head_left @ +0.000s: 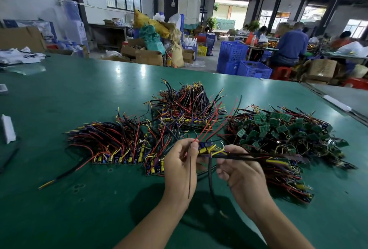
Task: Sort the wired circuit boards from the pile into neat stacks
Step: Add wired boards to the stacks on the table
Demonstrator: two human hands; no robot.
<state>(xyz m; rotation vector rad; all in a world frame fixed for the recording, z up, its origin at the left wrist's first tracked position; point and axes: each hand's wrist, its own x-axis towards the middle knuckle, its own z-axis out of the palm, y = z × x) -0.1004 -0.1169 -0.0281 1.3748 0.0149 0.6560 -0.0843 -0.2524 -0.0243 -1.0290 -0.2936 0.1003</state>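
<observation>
Both hands are raised just above the green desk [59, 93] and share one wired circuit board [206, 147]. The left hand [180, 166] has its fingers [186, 145] curled, pinching the board's red and black wires at its left end, while the right hand [246, 175] has its fingers [223, 173] curled, thumb and forefinger closed on the yellow and black wires at its right end. The loose pile [288, 135] of green boards lies on the desk just right of the hands, a lined-up near stack [119, 149] lies to their left, and a far stack [187, 113] sits beyond them.
</observation>
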